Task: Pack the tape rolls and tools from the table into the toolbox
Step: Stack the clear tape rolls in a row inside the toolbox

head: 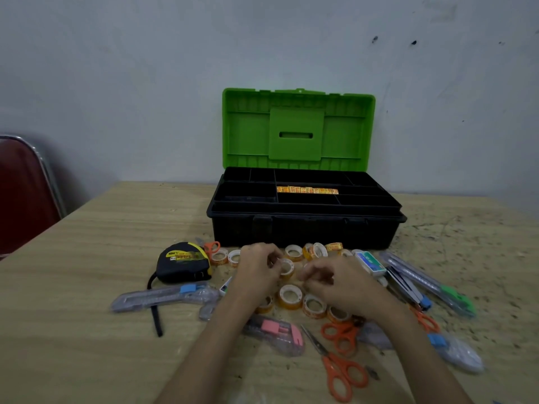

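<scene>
The black toolbox [303,231] stands open at the back of the table, its green lid [297,128] upright. A row of tape rolls [307,190] lies in one tray compartment. Several small tape rolls [290,295] are scattered in front of the box. My left hand [256,268] pinches one tape roll [287,268] by its rim. My right hand [338,282] hovers just right of it, fingers curled over other rolls; whether it holds one is hidden. A black-and-yellow tape measure [183,262], orange scissors [338,371] and utility knives [163,297] lie around.
A pink cutter [277,332], a second pair of orange scissors [342,335], a small blue-green box [370,262] and packaged cutters [431,284] crowd the right side. A red chair [23,193] stands at the left table edge. A wall rises behind the box.
</scene>
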